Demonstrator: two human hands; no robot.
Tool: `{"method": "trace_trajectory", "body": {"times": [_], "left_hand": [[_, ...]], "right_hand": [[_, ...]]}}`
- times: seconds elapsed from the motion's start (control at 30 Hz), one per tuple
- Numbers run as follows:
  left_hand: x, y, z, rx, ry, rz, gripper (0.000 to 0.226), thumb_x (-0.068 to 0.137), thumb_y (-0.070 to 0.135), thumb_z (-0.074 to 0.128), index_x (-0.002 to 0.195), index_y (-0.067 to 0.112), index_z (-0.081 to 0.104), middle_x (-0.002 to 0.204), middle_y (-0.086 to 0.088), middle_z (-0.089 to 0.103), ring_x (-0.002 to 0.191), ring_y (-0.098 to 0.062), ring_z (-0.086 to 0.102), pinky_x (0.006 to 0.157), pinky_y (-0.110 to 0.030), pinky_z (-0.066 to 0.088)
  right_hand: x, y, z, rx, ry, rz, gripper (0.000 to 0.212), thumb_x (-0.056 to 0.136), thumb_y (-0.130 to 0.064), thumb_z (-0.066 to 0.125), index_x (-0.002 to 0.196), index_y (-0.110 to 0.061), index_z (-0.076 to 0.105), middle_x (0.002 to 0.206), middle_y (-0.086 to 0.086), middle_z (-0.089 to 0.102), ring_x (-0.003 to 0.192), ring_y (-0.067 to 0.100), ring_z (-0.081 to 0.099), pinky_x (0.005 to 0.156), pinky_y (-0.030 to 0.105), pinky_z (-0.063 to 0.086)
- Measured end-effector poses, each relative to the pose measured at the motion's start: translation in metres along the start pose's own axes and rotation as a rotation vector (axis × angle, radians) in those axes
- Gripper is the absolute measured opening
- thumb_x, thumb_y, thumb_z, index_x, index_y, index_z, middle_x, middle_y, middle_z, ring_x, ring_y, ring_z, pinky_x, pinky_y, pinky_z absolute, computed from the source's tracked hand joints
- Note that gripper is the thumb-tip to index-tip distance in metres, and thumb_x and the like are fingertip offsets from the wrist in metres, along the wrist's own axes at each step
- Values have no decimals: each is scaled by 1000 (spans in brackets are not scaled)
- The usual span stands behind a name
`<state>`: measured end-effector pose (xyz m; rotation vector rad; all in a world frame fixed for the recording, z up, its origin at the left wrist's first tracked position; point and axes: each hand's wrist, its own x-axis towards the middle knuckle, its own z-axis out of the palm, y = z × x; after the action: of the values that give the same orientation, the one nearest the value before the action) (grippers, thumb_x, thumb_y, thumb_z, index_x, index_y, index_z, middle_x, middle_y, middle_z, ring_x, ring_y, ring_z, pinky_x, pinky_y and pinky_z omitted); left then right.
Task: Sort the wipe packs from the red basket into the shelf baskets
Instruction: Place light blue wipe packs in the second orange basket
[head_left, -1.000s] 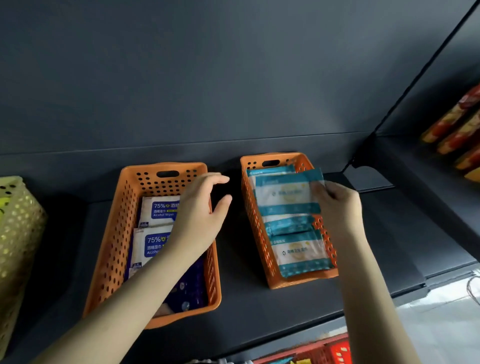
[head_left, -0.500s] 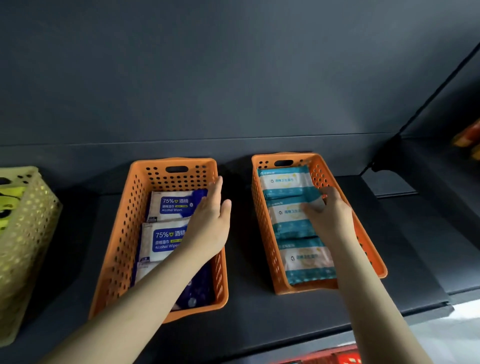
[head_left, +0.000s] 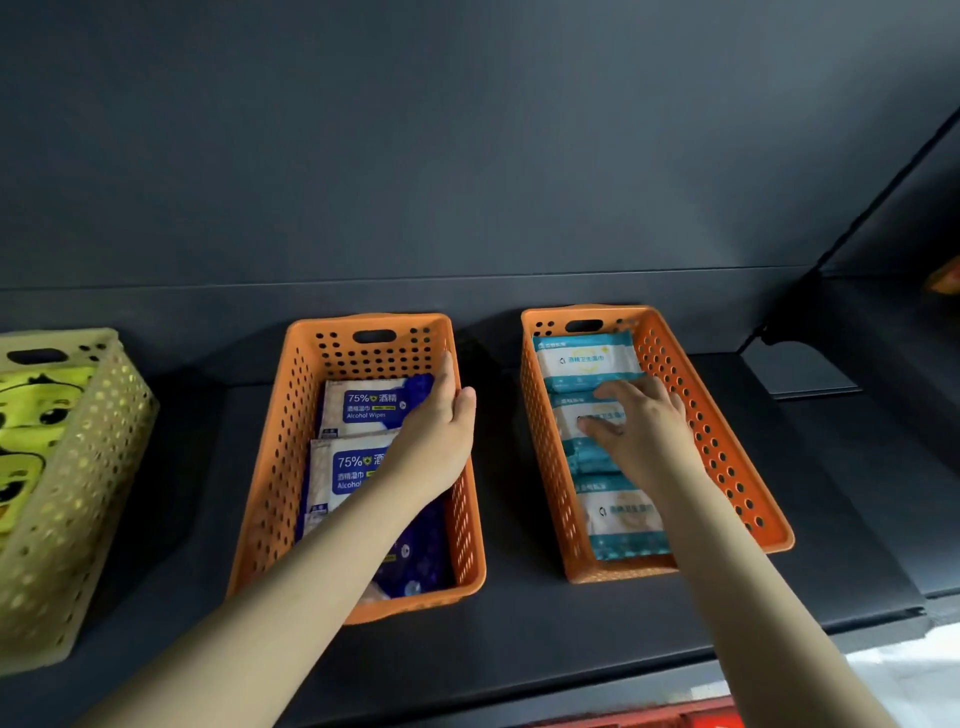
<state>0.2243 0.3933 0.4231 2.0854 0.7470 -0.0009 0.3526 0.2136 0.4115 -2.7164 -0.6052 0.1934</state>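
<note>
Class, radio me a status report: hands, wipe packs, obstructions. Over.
Left hand open, resting on rim of left orange basket. Right hand flat, pressing middle teal pack in right orange basket. Nothing obstructing.

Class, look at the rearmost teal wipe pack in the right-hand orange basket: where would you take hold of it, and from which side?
Probably from above: the rearmost teal pack lies flat, walled in by the orange basket. Place the grip on its right end, where a gap to the wall shows; the right hand covers the middle pack.
</note>
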Motion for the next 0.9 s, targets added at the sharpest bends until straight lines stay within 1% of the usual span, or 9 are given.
{"method": "trace_trajectory", "body": {"times": [0.07,0.13,0.2,0.33,0.43,0.5,0.63,0.77,0.9], "left_hand": [[-8,4,-10,29,-28,19,62,104,45,27,156,30,-5,161,-1,22,131,-13,42,98,-29,42],[-21,4,-23,78,-23,75,65,104,43,34,157,26,1,164,4,9,148,-16,19,115,-32,23],[-40,-3,-34,94,22,154,63,102,39,42,156,25,13,162,6,18,147,-14,20,115,-30,21],[-96,-27,-46,-16,122,291,45,98,35,52,142,29,45,144,9,48,130,-10,48,109,-31,41],[-168,-48,-47,-137,177,392,36,96,28,57,132,31,56,128,20,55,117,4,50,95,-6,37],[-220,-66,-42,-190,150,445,33,95,24,58,127,30,59,125,22,57,116,7,52,94,-5,38],[-314,-113,-19,-268,50,429,33,96,22,58,127,33,60,123,30,58,116,17,48,98,-8,39],[-381,-150,12,-344,6,376,30,96,18,59,122,32,62,124,23,61,119,9,52,101,-19,43],[-422,-179,54,-371,-86,292,27,96,22,59,115,40,62,119,26,63,116,7,55,98,-19,43]], "right_hand": [[-5,0,-6,38,-6,2,54,88,-44,67,136,-24,53,141,3,47,129,27,42,104,43,39],[-18,-1,-14,82,63,-35,56,89,-41,67,138,-20,52,144,5,50,129,27,47,106,42,41],[-42,-7,-23,129,162,-81,51,91,-33,65,138,-16,53,142,4,54,128,25,51,104,36,41],[-116,-23,-30,274,305,-123,40,93,-24,64,132,-14,60,130,5,63,115,26,60,92,27,43],[-194,-26,-18,380,341,-113,34,92,-24,64,126,-19,64,113,-4,66,89,23,66,76,14,41],[-252,-27,-5,458,322,-87,31,93,-25,63,124,-23,65,110,-11,65,89,11,63,71,7,39],[-363,-16,26,553,271,-34,27,93,-26,62,119,-25,68,114,-11,70,105,7,64,89,26,50],[-452,8,53,579,162,27,25,93,-22,63,118,-24,68,112,-15,69,107,2,65,94,30,52],[-519,45,82,616,144,128,26,89,-29,63,114,-27,68,111,-9,71,106,10,67,91,38,54]]}}
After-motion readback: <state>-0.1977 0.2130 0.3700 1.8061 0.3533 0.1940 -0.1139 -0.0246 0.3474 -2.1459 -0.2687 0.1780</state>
